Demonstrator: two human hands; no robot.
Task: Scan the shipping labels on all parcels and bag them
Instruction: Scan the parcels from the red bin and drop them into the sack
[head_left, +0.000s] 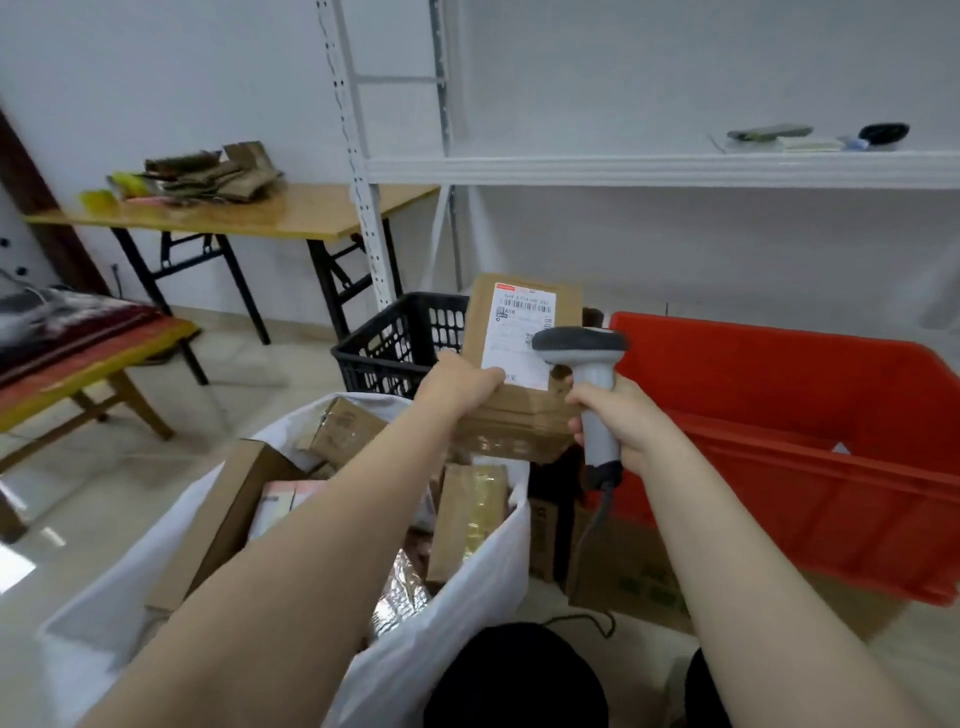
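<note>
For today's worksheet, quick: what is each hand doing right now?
Left hand: holding the cardboard parcel.
Right hand: holding the barcode scanner.

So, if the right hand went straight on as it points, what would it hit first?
Probably the cardboard parcel held by the left hand: the scanner in the right hand faces its label, though depth is unclear.

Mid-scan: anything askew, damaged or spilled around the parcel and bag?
Nothing stands out. The held parcel is tilted label-up facing the scanner, as scanning needs; boxes in the white bag lie jumbled, but none looks torn or spilled.
</note>
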